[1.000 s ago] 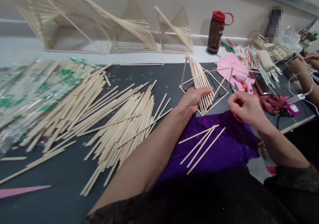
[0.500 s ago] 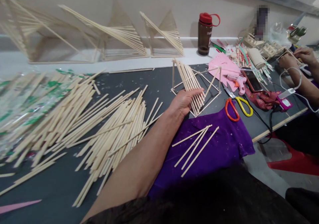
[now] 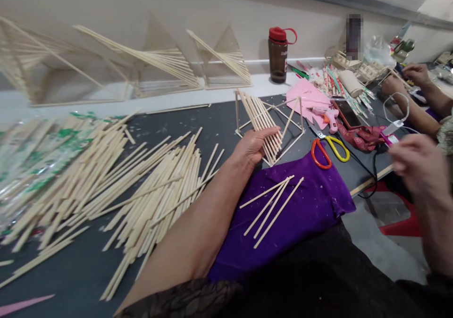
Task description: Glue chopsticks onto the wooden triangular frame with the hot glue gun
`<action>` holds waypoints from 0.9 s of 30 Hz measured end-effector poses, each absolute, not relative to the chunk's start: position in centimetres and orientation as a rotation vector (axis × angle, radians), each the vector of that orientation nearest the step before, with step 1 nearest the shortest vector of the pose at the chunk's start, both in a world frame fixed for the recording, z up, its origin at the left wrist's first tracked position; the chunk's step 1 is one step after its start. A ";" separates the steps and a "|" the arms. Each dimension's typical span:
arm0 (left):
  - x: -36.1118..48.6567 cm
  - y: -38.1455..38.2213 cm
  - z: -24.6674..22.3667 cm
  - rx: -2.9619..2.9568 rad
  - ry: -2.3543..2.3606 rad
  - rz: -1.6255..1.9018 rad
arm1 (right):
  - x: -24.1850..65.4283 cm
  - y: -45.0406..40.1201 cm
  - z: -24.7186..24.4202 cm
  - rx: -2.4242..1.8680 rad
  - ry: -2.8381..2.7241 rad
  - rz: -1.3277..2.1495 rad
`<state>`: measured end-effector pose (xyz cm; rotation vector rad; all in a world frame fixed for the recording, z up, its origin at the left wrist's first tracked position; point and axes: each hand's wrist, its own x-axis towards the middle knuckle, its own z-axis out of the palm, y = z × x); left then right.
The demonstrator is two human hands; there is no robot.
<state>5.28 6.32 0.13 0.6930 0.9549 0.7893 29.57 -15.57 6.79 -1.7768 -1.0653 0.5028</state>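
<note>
My left hand [image 3: 255, 143] grips a small stick frame [image 3: 264, 122], its thumb lying across a slanted row of pale sticks. The frame's thin uprights and base bars stand on the dark table just beyond the hand. At the right edge my right hand [image 3: 419, 160] is raised and smeared by motion, so its fingers cannot be made out. Scissors [image 3: 321, 153] with red and yellow handles and a pink glue gun [image 3: 330, 117] lie right of the frame. Several loose sticks [image 3: 276, 207] rest on a purple cloth [image 3: 318, 190] nearer me.
A large pile of sticks [image 3: 159, 190] and plastic-wrapped bundles [image 3: 38, 162] cover the left. Finished-looking stick structures [image 3: 152, 58] and a brown bottle [image 3: 278, 56] stand along the wall. A phone [image 3: 345, 112], red ribbon and cable lie right, near another person's hands [image 3: 394, 86].
My right hand has come into view at the right edge. The view has shifted slightly; my left hand keeps its hold on the stick frame.
</note>
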 end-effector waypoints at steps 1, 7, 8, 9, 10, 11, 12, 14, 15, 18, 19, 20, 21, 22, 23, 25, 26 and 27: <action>5.3 6.3 0.1 0.697 0.948 0.787 | 28.4 -14.3 6.2 -1.712 -1.080 0.597; 5.3 6.3 -0.1 0.684 0.922 0.800 | 22.2 -2.8 2.3 -1.544 -1.361 0.959; 5.3 6.3 -0.1 0.679 0.915 0.804 | 21.7 -1.5 2.0 -1.566 -1.425 0.978; 5.3 6.3 -0.1 0.674 0.908 0.806 | 21.3 -0.5 1.8 -1.593 -1.476 1.023; 5.4 6.3 -0.2 0.669 0.901 0.810 | 21.0 0.2 1.7 -1.622 -1.528 1.053; 5.4 6.3 -0.2 0.666 0.895 0.815 | 20.8 0.6 1.6 -1.648 -1.572 1.067; 5.4 6.3 -0.2 0.666 0.892 0.822 | 20.7 0.8 1.5 -1.662 -1.601 1.062; 5.4 6.2 -0.2 0.673 0.886 0.836 | 20.8 0.7 1.4 -1.639 -1.615 1.014; 5.4 6.2 -0.2 0.679 0.886 0.838 | 20.9 0.5 1.5 -1.601 -1.599 1.002; 5.4 6.1 -0.1 0.682 0.893 0.827 | 21.8 -1.0 2.3 -1.454 -1.501 1.043; 5.4 6.1 0.0 0.676 0.899 0.824 | 22.2 -1.7 3.0 -1.409 -1.460 1.049; 5.4 6.0 0.0 0.668 0.906 0.824 | 22.5 -2.6 3.9 -1.371 -1.413 1.034; 5.3 6.0 0.1 0.661 0.912 0.823 | 22.9 -3.5 5.1 -1.336 -1.353 0.990; 5.3 6.0 0.2 0.656 0.917 0.820 | 23.4 -4.5 6.5 -1.309 -1.295 0.933; 5.3 5.9 0.2 0.654 0.922 0.818 | 23.9 -5.4 8.0 -1.275 -1.251 0.851; 5.2 5.9 0.4 0.657 0.934 0.817 | 25.0 -7.0 10.9 -1.202 -1.180 0.684; 5.2 6.0 0.4 0.660 0.944 0.817 | 25.6 -7.6 12.0 -1.191 -1.150 0.620; 5.2 6.0 0.4 0.665 0.953 0.817 | 26.4 -8.0 12.8 -1.183 -1.121 0.566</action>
